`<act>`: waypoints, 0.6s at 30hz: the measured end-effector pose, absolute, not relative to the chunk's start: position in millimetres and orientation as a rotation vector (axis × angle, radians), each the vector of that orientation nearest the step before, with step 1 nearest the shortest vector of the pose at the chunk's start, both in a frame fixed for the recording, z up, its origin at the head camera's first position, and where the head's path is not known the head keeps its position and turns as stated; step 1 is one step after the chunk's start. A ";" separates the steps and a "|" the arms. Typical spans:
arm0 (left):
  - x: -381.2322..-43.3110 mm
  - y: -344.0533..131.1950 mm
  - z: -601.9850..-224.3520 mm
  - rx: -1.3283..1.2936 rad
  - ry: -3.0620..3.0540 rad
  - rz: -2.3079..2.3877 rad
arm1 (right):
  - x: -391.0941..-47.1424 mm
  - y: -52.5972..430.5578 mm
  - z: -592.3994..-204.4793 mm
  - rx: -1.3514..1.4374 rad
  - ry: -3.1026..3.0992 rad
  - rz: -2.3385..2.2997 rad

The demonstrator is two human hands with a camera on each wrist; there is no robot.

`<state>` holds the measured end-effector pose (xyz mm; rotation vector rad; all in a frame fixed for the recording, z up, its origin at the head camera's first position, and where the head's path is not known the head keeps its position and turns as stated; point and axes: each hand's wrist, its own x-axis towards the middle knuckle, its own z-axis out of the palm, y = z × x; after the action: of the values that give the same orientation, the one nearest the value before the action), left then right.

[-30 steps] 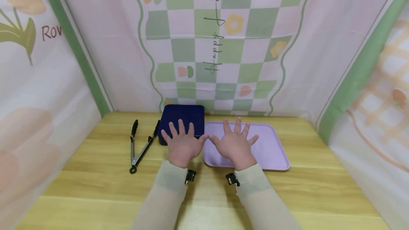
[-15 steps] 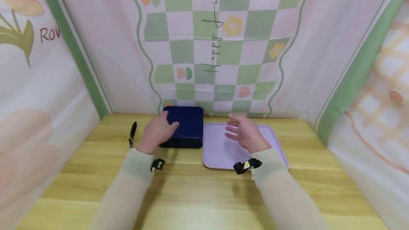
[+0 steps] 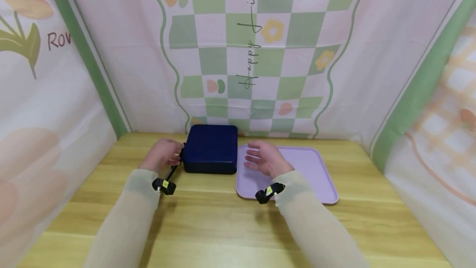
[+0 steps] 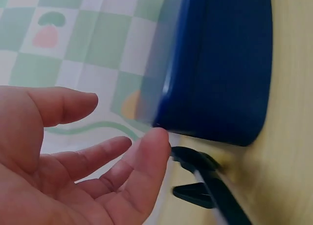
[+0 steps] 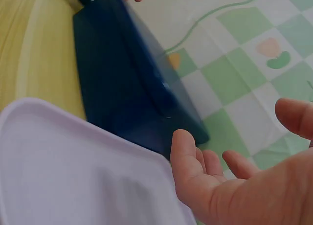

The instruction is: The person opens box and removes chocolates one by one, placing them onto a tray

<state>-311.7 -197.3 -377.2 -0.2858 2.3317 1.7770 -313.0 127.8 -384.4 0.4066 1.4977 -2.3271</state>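
Note:
A dark blue lidded box [image 3: 210,148] stands at the back of the wooden table, closed. Just off its left side is my left hand [image 3: 162,154], fingers loosely bent and holding nothing. The black-tipped metal tongs [image 3: 172,173] lie beneath that hand, mostly hidden by it; in the left wrist view an arm of the tongs [image 4: 215,186] shows beside the box's corner. My right hand [image 3: 265,158] hovers over the left part of the lilac tray [image 3: 312,177], palm turned toward the box, its fingers relaxed. In the right wrist view the fingertips [image 5: 183,139] overlap the box's near corner.
The tray lies flat to the right of the box, their edges close together. A checked green and white curtain [image 3: 241,61] hangs right behind the table [image 3: 223,226], with more printed cloth along both sides.
Both hands were spread side by side at the middle, then parted and turned palms inward. My left hand has moved left over the tongs; the right most recently shifted left toward the box.

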 end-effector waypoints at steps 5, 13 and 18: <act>-318.3 -199.5 -387.5 -0.357 2.281 1.804 | -316.7 116.2 -393.7 0.412 1.503 -2.295; -320.7 -198.8 -395.4 -0.348 2.287 1.763 | -320.0 103.3 -401.6 0.412 1.526 -2.280; -319.3 -198.9 -396.9 -0.321 2.347 1.722 | -322.1 98.7 -404.8 0.399 1.554 -2.278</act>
<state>-319.3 -198.9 -396.9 -0.3211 2.3471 1.7217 -322.1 98.7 -404.8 0.3988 1.5535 -2.2783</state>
